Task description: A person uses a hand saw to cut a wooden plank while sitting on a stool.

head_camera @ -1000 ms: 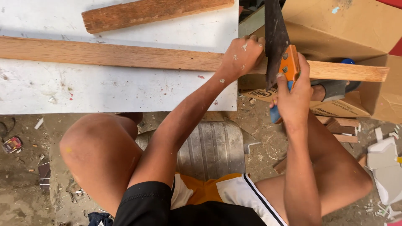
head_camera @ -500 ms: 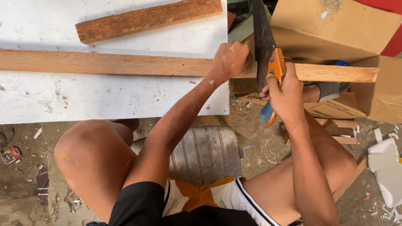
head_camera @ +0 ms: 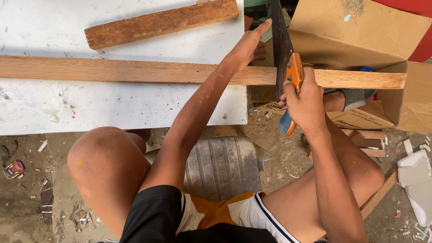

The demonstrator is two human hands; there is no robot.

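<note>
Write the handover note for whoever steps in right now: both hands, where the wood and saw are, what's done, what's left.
Left hand: pressing the long plank down at the edge of the white board, thumb beside the blade.
Right hand: gripping the orange handle of the handsaw, blade set across the plank where it overhangs toward the cardboard box.
Short plank lies loose on the board.
Done: saw placed on the plank; depth of cut cannot be told.
Left: plank not yet severed.
</note>
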